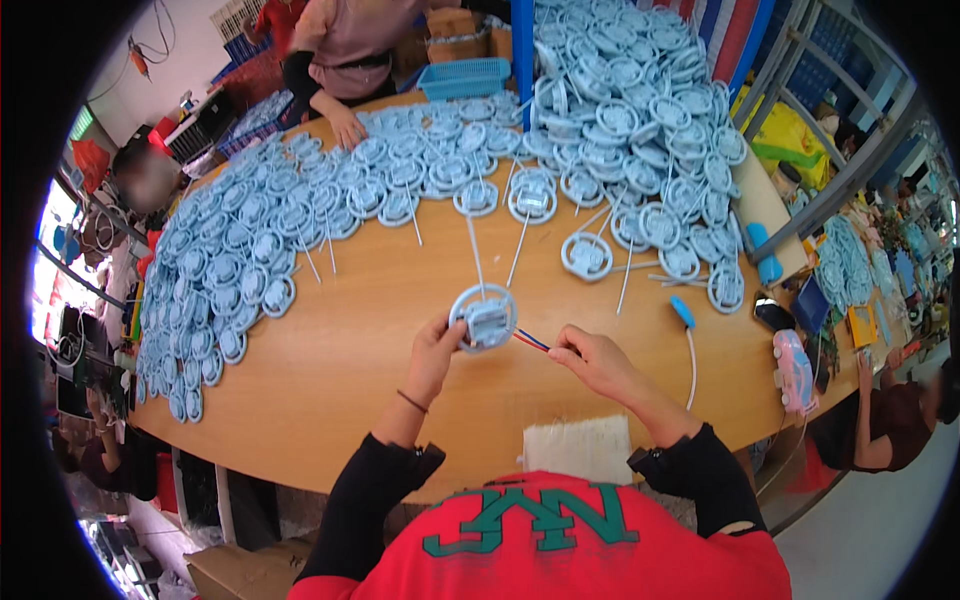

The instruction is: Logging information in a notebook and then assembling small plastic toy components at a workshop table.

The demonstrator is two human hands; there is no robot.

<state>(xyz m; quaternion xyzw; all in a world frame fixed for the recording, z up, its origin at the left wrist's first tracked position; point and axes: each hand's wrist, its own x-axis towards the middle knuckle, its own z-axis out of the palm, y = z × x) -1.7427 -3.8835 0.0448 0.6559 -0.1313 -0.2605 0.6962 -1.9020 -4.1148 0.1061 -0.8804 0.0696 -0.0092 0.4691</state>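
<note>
My left hand (436,350) is closed on the rim of a light-blue plastic part (488,322) shaped like a small steering wheel, held above the table. A pale stem points away from its far side. My right hand (592,358) pinches the ends of thin red and blue wires (532,341), which run taut to the part's right side. Whether it holds anything besides the wires is hidden. Just beyond, a similar light-blue wheel (532,196) lies on others, with its white stem pointing toward me.
Light-blue wheels cover the table's left and far side, with a tall heap (640,110) at the back right. A blue-headed tool (683,312) with a white cord, a pink toy car (793,372) and a pale cloth (577,449) lie nearer. A co-worker's hand (346,127) touches the far wheels.
</note>
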